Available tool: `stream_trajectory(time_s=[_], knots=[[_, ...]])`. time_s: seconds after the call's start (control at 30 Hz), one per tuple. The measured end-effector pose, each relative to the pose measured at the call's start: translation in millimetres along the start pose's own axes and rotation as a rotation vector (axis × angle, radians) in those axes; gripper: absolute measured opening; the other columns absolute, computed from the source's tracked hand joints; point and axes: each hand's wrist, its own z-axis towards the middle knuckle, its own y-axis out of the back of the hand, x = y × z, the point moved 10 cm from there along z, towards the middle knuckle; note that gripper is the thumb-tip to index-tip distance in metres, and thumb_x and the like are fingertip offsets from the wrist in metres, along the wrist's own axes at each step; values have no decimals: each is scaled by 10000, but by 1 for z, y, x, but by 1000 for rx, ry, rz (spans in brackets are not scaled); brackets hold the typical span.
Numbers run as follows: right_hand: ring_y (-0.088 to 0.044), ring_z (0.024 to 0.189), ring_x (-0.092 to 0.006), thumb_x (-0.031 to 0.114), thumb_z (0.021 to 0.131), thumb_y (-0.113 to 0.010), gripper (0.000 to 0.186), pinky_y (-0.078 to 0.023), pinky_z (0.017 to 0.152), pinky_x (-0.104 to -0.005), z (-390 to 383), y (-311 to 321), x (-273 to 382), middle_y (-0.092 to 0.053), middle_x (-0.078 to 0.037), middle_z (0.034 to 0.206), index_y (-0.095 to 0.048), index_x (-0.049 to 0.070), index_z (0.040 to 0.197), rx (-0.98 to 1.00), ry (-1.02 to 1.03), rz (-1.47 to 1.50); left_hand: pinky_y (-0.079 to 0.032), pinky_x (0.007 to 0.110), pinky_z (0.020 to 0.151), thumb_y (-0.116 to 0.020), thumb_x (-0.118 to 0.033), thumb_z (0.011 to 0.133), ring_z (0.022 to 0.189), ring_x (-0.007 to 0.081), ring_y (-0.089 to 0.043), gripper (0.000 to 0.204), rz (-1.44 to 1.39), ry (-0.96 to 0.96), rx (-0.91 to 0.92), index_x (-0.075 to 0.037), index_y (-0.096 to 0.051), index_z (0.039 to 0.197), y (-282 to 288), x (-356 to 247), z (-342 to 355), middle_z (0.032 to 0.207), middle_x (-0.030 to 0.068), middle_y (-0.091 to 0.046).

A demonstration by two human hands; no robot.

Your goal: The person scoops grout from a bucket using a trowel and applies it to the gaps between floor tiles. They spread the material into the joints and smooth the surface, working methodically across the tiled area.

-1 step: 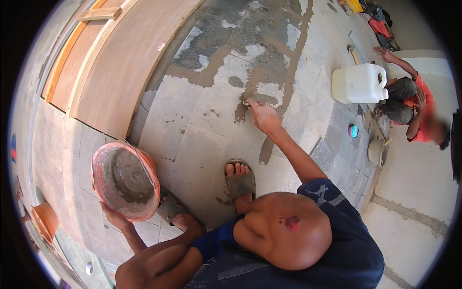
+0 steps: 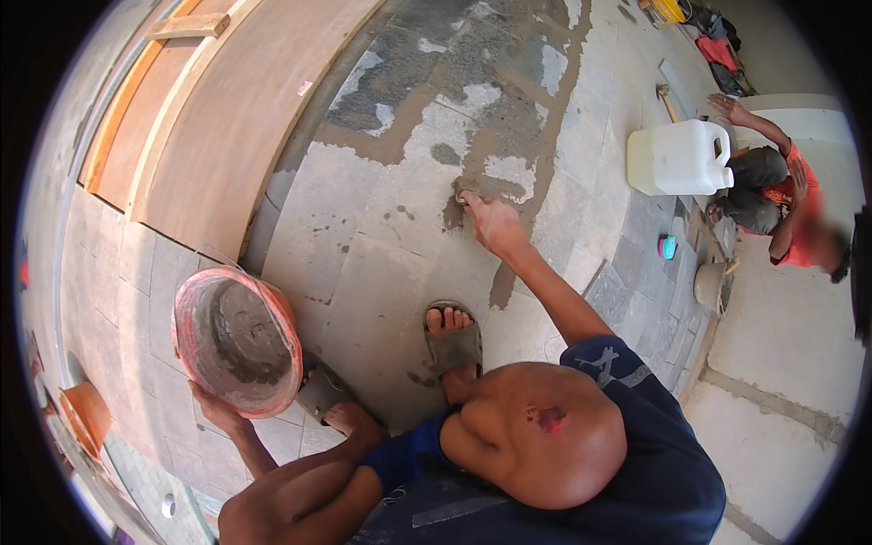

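Note:
My left hand grips the lower edge of an orange-red bucket, tilted with its mouth toward me; its fingers are partly hidden behind the bucket. Wet grey mortar coats the inside. Reaching out ahead, my right hand is closed low over the tiled floor. Its fingertips are at a smeared mortar line along the tile joints. Something small shows at those fingertips, too unclear to name.
Wooden boards lie at the left. Right of my arm are a white jerrycan, a hammer and a small turquoise object. A person in a red shirt sits beyond the jerrycan. An orange container stands far left.
My right hand has turned and shifted very slightly at the mortar line. The other person's hands have moved a little. My left hand and the bucket stay put.

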Motion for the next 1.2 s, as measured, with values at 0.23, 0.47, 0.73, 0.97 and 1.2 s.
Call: stream_trajectory(time_s=[0.23,0.47,0.73,0.97,1.2], knots=[[-634,803,-419,169,942,-498,245,-512,721,-483,-37,-28,31,-659,-219,864,-566,73,1156,190,5,137,-395,352,997,-400,-480,1009,1144,256,-513,631,60,15,-80,62,-489,1319,5,-6,-3,1296,154,-524],[-628,791,-415,200,950,-529,256,-495,702,-480,-70,-39,65,-659,-208,860,-574,90,1176,304,98,333,-411,352,970,-412,-480,1005,1112,256,-534,619,47,-15,-63,59,-519,1291,5,-6,-5,1263,152,-551],[-629,755,-354,133,929,-570,262,-496,690,-429,-25,58,153,-641,-180,798,-572,64,1182,239,15,786,-456,294,852,-420,-414,1029,941,147,-579,514,157,-169,40,44,-620,1147,-47,-83,-46,1041,88,-649],[-636,946,-323,144,903,-542,236,-512,821,-423,-28,24,329,-676,-164,980,-601,29,1101,252,776,503,-403,230,661,-477,-349,1026,709,58,-493,412,217,-280,244,-3,-620,855,-96,-114,-69,772,-2,-605],[-645,969,-323,140,874,-508,241,-508,828,-455,-29,-72,345,-686,-169,908,-638,5,1026,325,716,210,-208,231,534,-507,-292,1024,600,38,-251,459,302,-386,358,-100,-355,636,-143,-129,-95,610,-75,-345]])
